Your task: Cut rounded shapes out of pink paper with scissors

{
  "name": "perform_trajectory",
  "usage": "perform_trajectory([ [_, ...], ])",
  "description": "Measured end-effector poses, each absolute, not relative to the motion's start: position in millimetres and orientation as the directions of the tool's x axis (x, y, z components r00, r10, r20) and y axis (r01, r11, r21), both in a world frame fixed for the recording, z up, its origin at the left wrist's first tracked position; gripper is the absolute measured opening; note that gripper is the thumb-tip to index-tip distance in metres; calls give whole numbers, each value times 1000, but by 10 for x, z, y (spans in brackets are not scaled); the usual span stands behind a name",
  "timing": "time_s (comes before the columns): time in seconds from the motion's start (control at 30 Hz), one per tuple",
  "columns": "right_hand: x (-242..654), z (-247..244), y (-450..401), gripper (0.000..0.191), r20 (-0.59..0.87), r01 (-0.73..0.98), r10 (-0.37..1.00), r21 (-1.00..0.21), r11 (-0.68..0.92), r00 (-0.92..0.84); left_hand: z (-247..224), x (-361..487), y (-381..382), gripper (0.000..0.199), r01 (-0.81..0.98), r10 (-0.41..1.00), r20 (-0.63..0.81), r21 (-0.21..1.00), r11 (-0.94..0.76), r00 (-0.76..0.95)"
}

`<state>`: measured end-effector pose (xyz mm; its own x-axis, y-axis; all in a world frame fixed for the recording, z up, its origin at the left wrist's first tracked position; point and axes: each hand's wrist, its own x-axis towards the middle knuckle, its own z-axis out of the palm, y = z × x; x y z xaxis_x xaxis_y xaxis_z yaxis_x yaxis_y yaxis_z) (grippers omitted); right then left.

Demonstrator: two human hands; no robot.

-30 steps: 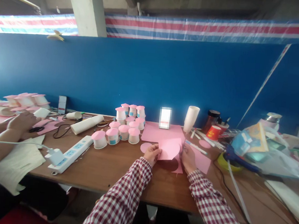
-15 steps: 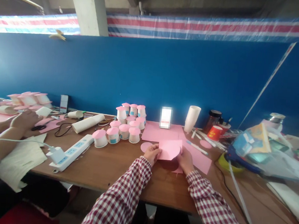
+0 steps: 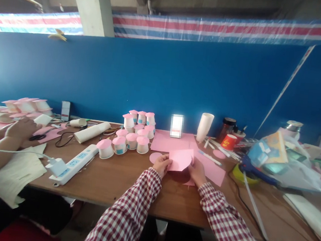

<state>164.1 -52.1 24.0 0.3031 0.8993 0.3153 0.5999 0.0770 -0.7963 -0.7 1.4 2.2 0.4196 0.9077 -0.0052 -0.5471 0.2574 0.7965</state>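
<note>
My left hand (image 3: pixel 162 165) is closed, thumb and fingers pinching the left edge of a piece of pink paper (image 3: pixel 179 160) above the table. The paper's right side has a curved, trimmed-looking edge. My right hand (image 3: pixel 197 171) is at that edge, fingers curled and partly hidden behind the paper; what they grip cannot be made out. Just left of the paper lies a pink paper disc (image 3: pixel 154 158). Larger pink sheets (image 3: pixel 160 141) lie behind, and another pink sheet (image 3: pixel 216 175) is to the right, partly under my right hand's side.
Several paper cups topped with pink discs (image 3: pixel 120 146) stand left of centre. A power strip (image 3: pixel 73 164) lies nearer the front. Stacked white cups (image 3: pixel 204 127), a red cup (image 3: pixel 228 142) and a plastic bag (image 3: pixel 287 163) are right. A co-worker's hands (image 3: pixel 20 129) are far left.
The whole view has shifted slightly, so everything sits a little further left. Both hands keep nearly the same place around the pink paper, which has tilted very slightly.
</note>
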Motion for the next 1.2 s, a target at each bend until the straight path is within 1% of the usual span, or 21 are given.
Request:
perform_trajectory([
  [0.17, 1635, 246, -526, 30, 316, 590, 899, -803, 83, 304, -33, 22, 35, 41, -564, 923, 8, 794, 229, 386],
  [0.33, 1630, 255, -537, 27, 318, 597, 901, -798, 86, 296, -58, 37, 47, 40, -556, 931, -12, 799, 228, 365],
  [0.53, 1631, 255, -539, 22, 322, 616, 899, -784, 78, 296, -74, 40, 53, 40, -567, 925, 17, 795, 217, 379],
  [0.63, 1625, 259, -544, 19, 319, 616, 899, -785, 73, 301, -80, 43, 61, 41, -561, 928, 2, 796, 225, 374],
  [0.8, 1624, 262, -545, 19, 319, 601, 899, -795, 82, 299, -81, 40, 72, 40, -551, 934, -29, 801, 234, 355],
  [1.2, 1613, 279, -554, 17, 311, 612, 899, -788, 62, 308, -88, 31, 73, 39, -544, 926, -19, 805, 238, 377],
])
